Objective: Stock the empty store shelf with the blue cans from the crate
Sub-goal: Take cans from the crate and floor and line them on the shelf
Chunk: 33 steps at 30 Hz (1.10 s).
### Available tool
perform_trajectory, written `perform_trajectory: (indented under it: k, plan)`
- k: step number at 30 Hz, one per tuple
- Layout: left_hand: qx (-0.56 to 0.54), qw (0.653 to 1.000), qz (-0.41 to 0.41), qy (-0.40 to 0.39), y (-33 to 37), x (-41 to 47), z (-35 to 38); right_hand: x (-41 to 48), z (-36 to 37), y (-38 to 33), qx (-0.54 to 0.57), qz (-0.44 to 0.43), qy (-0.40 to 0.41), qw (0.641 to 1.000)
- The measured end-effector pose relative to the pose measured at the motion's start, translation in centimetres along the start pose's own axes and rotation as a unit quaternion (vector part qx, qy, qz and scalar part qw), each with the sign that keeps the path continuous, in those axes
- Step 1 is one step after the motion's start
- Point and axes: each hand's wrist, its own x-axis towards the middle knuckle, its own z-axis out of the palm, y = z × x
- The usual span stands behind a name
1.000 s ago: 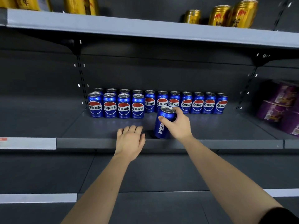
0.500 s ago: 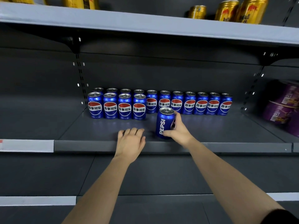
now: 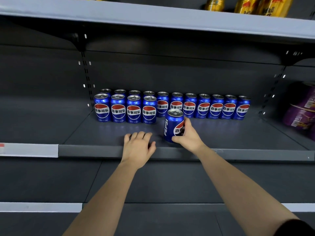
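Dark shelf (image 3: 221,133): blue can (image 3: 172,126) upright, right hand (image 3: 188,136) gripping.

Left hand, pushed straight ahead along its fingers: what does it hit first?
Likely the rightmost can of the front row, across bare shelf. The left hand lies flat at the front edge, fingers pointing back; depth is uncertain.

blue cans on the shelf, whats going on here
A person is stocking the grey shelf. Their right hand grips a blue can, upright near the shelf's front edge, in front of a long back row of the same cans. Four more form a second row at the left. The left hand rests open on the shelf, holding nothing.
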Motion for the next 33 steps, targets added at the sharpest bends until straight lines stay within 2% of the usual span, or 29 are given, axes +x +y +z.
perform_trajectory:
  k: [10,18,33]
  plan:
    - [0.002,1.0,-0.01,-0.025,-0.8,0.7,-0.2,1.7,0.8,-0.5,-0.063,-0.003,0.047,0.997]
    - [0.024,1.0,-0.008,0.006,-0.8,0.6,0.5,4.6,1.9,-0.4,-0.085,0.006,0.091,0.992]
    - [0.024,0.999,-0.017,0.019,-0.7,0.6,0.5,10.1,4.1,0.0,-0.114,0.024,0.136,0.984]
